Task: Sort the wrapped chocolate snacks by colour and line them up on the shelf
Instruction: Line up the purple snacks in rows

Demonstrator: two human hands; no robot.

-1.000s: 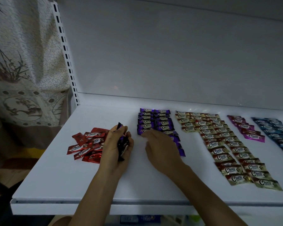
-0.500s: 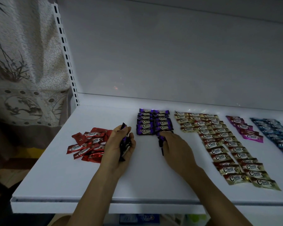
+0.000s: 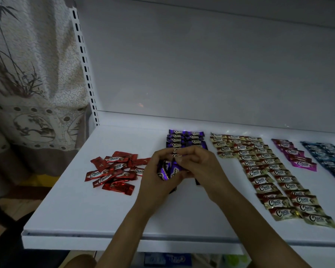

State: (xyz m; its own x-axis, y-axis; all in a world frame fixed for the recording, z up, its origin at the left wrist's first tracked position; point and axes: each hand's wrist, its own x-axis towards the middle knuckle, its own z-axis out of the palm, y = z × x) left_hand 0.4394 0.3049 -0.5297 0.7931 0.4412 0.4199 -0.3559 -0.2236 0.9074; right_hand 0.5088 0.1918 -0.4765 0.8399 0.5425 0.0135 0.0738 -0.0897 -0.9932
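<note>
Over the middle of the white shelf (image 3: pixel 75 200) my left hand (image 3: pixel 155 176) grips a bunch of purple snacks (image 3: pixel 167 171). My right hand (image 3: pixel 199 167) is against it, fingers curled round purple wrappers in the same bunch. Behind the hands lie two short rows of purple snacks (image 3: pixel 186 139). A loose heap of red snacks (image 3: pixel 114 171) sits to the left. To the right run rows of gold snacks (image 3: pixel 269 171), then pink snacks (image 3: pixel 294 155), then blue snacks (image 3: pixel 329 157) at the frame edge.
A slotted upright rail (image 3: pixel 85 64) marks the shelf's left end, with a patterned curtain (image 3: pixel 27 74) beyond it. The shelf's back panel (image 3: pixel 201 64) rises behind the rows. Bare shelf lies along the front edge and the back left corner.
My right hand has left the purple rows with purple snacks in it and come left to meet my left hand. The purple column's front snacks are gone from the shelf.
</note>
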